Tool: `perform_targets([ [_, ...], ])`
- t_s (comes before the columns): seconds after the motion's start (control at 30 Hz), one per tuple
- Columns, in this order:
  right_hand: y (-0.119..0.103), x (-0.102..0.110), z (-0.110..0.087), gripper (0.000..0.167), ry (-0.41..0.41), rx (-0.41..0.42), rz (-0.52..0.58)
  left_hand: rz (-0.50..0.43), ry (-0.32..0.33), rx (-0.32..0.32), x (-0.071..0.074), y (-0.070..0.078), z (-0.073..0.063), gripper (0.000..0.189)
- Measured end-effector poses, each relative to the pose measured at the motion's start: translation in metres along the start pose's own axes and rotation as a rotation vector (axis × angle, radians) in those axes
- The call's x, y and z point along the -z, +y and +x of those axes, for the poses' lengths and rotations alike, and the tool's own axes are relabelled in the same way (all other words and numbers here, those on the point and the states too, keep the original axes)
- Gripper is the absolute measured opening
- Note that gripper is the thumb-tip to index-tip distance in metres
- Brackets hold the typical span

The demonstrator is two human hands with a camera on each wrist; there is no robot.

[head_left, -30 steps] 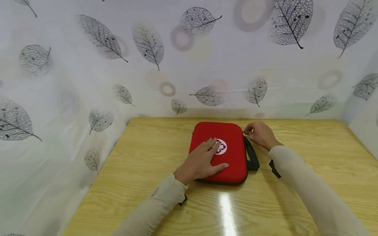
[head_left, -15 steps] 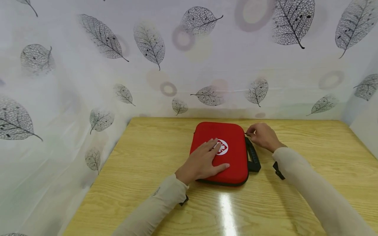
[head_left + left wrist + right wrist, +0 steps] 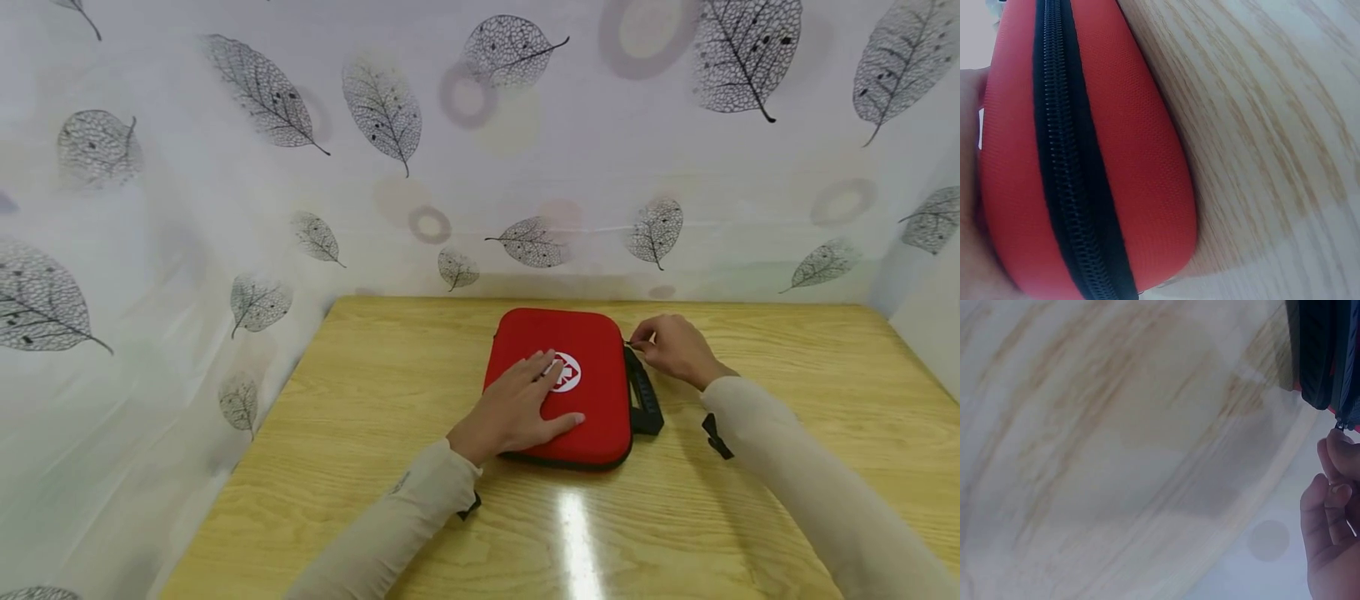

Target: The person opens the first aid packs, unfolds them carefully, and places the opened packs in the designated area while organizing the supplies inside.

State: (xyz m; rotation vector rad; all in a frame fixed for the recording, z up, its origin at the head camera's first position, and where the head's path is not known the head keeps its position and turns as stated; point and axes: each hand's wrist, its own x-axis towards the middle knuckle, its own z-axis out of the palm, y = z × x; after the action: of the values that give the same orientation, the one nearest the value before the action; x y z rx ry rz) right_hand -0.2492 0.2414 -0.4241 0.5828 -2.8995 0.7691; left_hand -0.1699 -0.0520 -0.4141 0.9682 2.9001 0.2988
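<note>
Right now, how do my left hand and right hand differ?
Your left hand lies on the case; your right hand pinches the zipper pull at the case's edge. The left hand is outstretched, the right hand curled. Both hands are bare.

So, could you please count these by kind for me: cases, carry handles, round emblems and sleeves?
Red case: 1
Black carry handle: 1
White round emblem: 1
Sleeves: 2 (left sleeve, right sleeve)
Total: 5
</note>
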Motion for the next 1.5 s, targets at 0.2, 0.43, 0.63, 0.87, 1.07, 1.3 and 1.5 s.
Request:
perform_targets([
  [0.2, 0.0, 0.0, -0.006, 0.009, -0.011, 0.002, 0.028, 0.007, -0.01, 0.013, 0.0, 0.0, 0.0, 0.084],
  [0.43, -0.001, -0.001, -0.017, 0.007, -0.012, 0.02, 0.046, 0.017, 0.005, 0.005, -0.001, -0.001, 0.0, 0.084],
  [0.63, -0.002, -0.001, -0.026, 0.005, -0.006, 0.044, 0.041, 0.017, 0.006, 0.002, -0.002, 0.0, 0.0, 0.084],
  [0.87, -0.004, -0.002, -0.035, 0.004, -0.008, 0.054, 0.044, 0.025, 0.006, 0.002, -0.003, 0.0, 0.002, 0.083],
  [1.07, -0.008, -0.004, -0.043, 0.005, -0.008, 0.049, 0.041, 0.023, 0.0, 0.005, -0.003, 0.001, 0.002, 0.083],
  [1.3, -0.013, -0.004, -0.052, 0.005, -0.008, 0.042, 0.047, 0.027, -0.003, 0.011, -0.002, 0.002, 0.002, 0.083],
  [1.5, -0.018, -0.003, -0.06, 0.004, -0.019, 0.062, 0.032, 0.024, -0.002, 0.006, -0.002, 0.002, 0.001, 0.084],
])
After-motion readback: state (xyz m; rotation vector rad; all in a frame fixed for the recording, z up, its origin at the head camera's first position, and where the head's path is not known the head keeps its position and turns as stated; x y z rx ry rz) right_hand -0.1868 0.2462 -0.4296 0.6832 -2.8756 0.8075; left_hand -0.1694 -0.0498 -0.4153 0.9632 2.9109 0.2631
